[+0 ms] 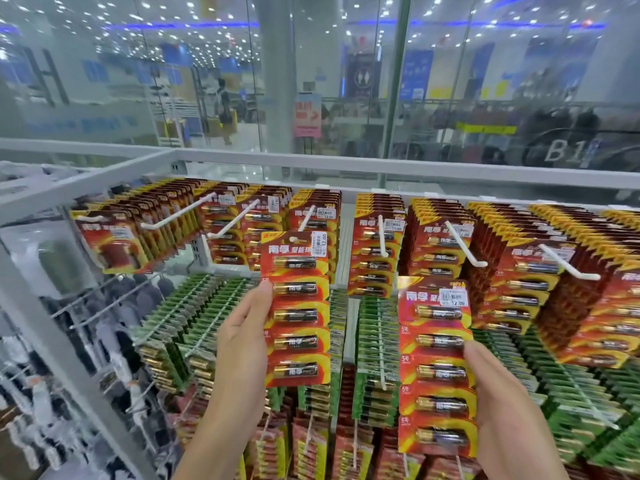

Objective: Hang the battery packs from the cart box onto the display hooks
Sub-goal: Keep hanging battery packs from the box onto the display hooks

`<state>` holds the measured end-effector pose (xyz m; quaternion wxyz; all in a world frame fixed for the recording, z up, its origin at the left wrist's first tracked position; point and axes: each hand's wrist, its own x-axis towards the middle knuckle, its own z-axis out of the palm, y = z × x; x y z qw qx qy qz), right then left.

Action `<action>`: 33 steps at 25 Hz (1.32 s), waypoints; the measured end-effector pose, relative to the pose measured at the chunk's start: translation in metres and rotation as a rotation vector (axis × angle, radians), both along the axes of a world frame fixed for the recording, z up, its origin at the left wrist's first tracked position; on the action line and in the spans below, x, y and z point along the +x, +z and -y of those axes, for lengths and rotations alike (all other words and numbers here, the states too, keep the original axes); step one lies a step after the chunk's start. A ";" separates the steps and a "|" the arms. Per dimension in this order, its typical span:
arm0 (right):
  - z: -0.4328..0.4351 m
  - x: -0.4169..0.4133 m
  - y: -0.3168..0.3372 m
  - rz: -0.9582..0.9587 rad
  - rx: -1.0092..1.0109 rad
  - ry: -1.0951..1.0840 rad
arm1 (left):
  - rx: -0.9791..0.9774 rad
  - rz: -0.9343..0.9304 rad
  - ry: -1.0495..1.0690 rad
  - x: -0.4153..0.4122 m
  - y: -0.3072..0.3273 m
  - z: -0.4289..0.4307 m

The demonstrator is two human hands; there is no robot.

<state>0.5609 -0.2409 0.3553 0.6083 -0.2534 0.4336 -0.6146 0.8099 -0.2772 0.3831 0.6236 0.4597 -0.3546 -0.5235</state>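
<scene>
- Both hands are raised before the display rack (242, 157), each gripping one red battery pack by its edge.
- Left hand (242, 327) pinches the left edge of a battery pack (296, 306); the pack's top hole sits at the tip of a white hook (306, 218) on the rack's top row.
- Right hand (498, 393) grips the right edge of a second pack (434, 368), upright, below the rack's top row and off any hook.
- Green packs (377, 341) hang on the rack's lower rows.

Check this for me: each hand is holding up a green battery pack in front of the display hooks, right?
Not quite. In the head view the left hand and right hand each hold a red battery pack, not green. The green packs hang on the lower hooks.
</scene>
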 end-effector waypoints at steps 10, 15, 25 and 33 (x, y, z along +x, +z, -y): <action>-0.024 -0.006 0.030 -0.145 -0.083 -0.188 | -0.016 0.109 -0.019 -0.009 -0.005 0.107; -0.019 -0.012 0.037 -0.210 -0.079 -0.236 | -0.039 0.105 -0.011 -0.008 -0.021 0.143; -0.010 -0.010 0.025 -0.143 -0.067 -0.298 | -0.089 0.118 0.024 -0.004 -0.024 0.143; -0.008 -0.018 0.026 -0.129 -0.089 -0.278 | -0.092 0.103 0.015 -0.001 -0.025 0.144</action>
